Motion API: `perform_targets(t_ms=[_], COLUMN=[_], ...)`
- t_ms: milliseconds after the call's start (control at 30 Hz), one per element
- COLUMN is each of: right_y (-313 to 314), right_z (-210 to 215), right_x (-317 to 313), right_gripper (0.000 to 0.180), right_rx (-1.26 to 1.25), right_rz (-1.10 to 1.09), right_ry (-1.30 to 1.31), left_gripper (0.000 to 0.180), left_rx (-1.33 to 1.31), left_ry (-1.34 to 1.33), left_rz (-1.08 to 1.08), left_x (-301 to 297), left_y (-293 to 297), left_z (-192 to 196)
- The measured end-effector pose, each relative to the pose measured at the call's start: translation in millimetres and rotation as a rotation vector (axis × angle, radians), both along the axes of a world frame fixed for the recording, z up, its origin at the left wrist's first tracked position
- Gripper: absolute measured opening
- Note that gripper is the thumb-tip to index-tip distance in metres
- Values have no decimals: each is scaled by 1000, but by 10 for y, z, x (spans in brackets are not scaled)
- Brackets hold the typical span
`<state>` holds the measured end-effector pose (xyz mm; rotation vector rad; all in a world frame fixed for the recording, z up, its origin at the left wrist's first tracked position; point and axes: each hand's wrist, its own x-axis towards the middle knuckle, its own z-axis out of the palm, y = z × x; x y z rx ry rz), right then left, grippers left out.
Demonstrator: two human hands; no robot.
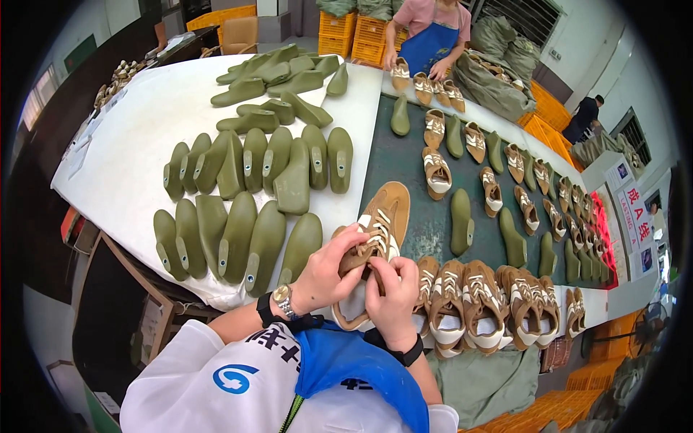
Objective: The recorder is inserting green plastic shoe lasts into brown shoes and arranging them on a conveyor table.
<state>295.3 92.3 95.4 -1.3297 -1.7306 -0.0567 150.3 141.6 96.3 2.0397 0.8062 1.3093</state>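
Both my hands, left and right, grip the tan shoe; toe points away, laces under my fingertips.

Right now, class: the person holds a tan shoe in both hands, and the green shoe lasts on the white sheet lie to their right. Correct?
Not quite. Both hands do hold the tan shoe, but the head view shows the green lasts on the white sheet to the person's left.

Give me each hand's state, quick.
Left hand: closed on the tan shoe, fingers at its laces.
Right hand: closed on the same shoe, gripping from below.
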Motion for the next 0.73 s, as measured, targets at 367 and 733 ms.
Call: perform_targets(t_ms=[367, 733], right_y=[-103, -209], right_z=[87, 20], right_x=[112, 250], right_gripper=[19, 30], right_rx=[-75, -233], right_rz=[195, 148], right_ry=[247, 668], left_gripper=[40, 61], left_rx=[-82, 157], left_ry=[-47, 286], left_rz=[-74, -274], left_x=[62, 79], left_y=[-163, 11], left_z=[190, 105])
